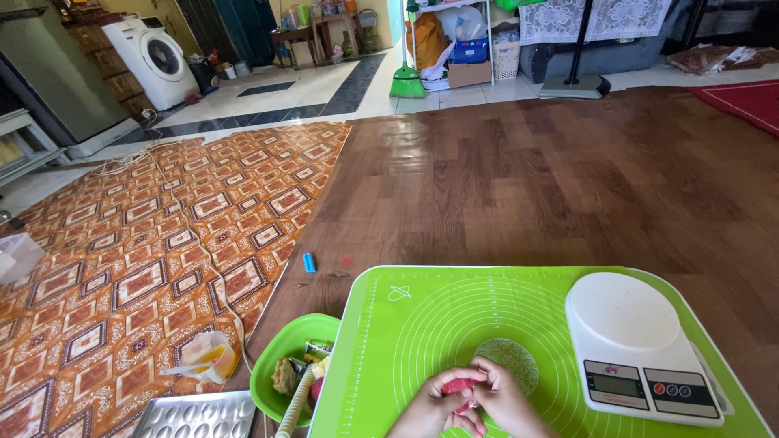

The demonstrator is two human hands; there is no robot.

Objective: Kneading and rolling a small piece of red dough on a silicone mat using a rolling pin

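- Small red lump of soft dough (459,386): pinched between both hands, low over the lime-green silicone baking mat w/ white ring marks (389,341).
- Left hand (436,405): fingers clamped on the lump's near side.
- Right hand (505,397): fingers closed on its far end, touching the left hand.
- White flat digital kitchen scale (633,341): on the mat's right part, platform bare.
- Green plastic bowl of scraps (280,357): just left of the mat.
- My call: keep the pinch light and even, work over the mat so bits don't drop to the wood-look floor (527,178).
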